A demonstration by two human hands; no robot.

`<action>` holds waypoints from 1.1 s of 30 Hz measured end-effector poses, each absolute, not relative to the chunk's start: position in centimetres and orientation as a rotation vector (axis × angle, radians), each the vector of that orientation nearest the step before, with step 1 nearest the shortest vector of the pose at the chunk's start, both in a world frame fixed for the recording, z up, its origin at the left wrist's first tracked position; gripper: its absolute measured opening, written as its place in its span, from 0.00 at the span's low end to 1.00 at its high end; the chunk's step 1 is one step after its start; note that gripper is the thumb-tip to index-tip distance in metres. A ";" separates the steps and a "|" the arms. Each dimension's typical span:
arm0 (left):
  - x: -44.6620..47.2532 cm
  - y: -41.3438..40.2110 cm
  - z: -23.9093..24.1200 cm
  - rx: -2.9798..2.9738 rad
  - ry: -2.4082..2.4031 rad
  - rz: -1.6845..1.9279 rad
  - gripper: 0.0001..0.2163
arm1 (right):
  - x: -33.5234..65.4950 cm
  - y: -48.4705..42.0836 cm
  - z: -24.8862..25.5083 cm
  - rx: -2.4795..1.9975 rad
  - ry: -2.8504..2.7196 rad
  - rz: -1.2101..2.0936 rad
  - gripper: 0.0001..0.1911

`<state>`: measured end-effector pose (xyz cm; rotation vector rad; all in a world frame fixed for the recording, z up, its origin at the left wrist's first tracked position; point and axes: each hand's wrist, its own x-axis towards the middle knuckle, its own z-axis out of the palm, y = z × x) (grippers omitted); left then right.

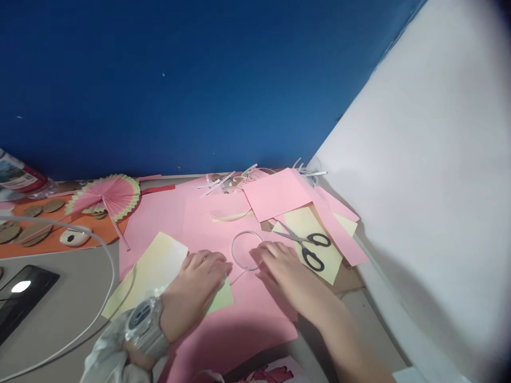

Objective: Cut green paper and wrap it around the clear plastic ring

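Observation:
My left hand (pixel 203 274) rests palm down on the pink paper (pixel 207 332), its fingers loosely bent and nothing visible in them. Under and beside it lie a pale green piece of paper (pixel 222 299) and a yellow sheet (pixel 154 271). Between my hands is a thin silvery ring (pixel 232 254), lying on the pink paper. My right hand (pixel 279 263) lies low over the ring's right edge, fingers extended; its fingertips overlap the ring, and whether they press on it I cannot tell. Just right of that hand, black-handled scissors (pixel 305 246) lie partly opened on yellow paper (pixel 329 271).
Pink sheets (pixel 277 194) and paper strips (pixel 217 183) pile up by the blue wall (pixel 179 96). At left are a pink folded-paper fan (pixel 120 197), cardboard discs (pixel 34 232) on orange paper, a bottle (pixel 19 173), a white cable (pixel 109 287) and a phone (pixel 26 298). A white wall (pixel 431 175) bounds the right.

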<state>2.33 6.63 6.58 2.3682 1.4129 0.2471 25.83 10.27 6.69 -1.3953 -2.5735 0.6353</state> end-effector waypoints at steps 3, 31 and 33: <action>3.0 7.4 5.2 2.430 1.364 0.171 0.09 | 24.5 9.7 5.9 -1.427 -2.557 0.628 0.08; -3.3 12.0 8.7 1.712 1.777 0.928 0.14 | 25.1 10.7 4.9 -1.427 -2.418 0.838 0.08; -2.9 12.5 9.2 1.675 1.727 0.978 0.16 | 25.1 10.7 4.9 -1.434 -2.415 0.836 0.09</action>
